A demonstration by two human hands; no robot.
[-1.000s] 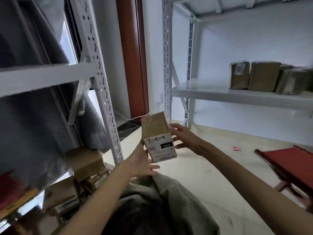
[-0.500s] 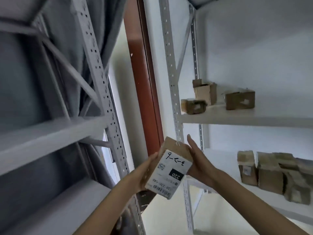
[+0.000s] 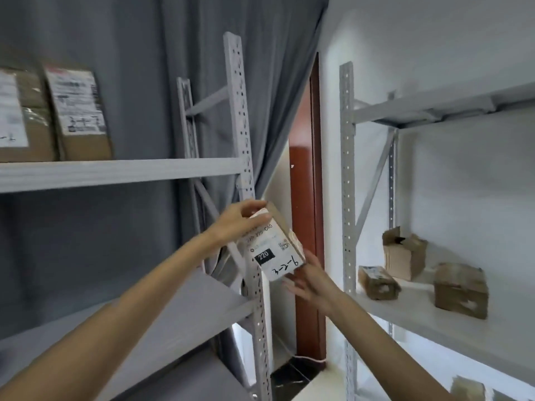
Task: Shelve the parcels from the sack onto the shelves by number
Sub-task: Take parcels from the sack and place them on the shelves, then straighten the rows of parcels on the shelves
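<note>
The left hand (image 3: 234, 219) gripped the parcel (image 3: 270, 247) by its top between the two racks (right hand (image 3: 308, 280) open beneath it), so a slack grip risked dropping it.

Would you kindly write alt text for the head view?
Two hands, left hand and right hand, hold a labelled parcel between two metal racks; boxes sit on the left upper shelf and right shelf.
</note>
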